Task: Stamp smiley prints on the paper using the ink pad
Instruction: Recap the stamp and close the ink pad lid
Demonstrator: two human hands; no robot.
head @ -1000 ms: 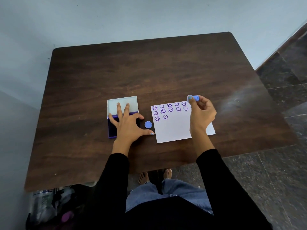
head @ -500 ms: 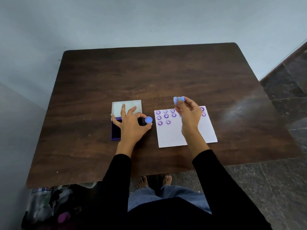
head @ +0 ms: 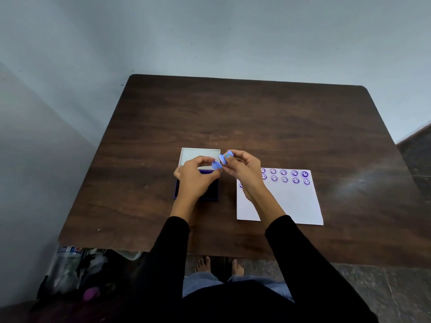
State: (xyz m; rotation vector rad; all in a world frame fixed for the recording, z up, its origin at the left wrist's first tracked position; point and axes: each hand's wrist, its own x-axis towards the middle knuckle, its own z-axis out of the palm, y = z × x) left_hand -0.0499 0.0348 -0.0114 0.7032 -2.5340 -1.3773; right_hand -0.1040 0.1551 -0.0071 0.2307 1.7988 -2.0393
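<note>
Hands meet above the open ink pad, which lies on the dark wooden table just left of the paper. The right hand pinches the small blue stamp between its fingertips, and the left hand pinches a round blue cap, held just beside the stamp's end and nearly touching it. Both are lifted off the table, over the far right part of the pad, in front of its raised white lid.

Two rows of purple smiley prints fill the far edge of the paper, with at least one more at the left edge, partly hidden by the right wrist; the near part of the sheet is blank. Judging by this, the stamping looks finished or paused, and the step in hand seems to be capping the stamp. Next, the cap's opening must line up squarely with the stamp's face before it is pushed on; fingers should keep clear of the inked end to avoid smudges.
</note>
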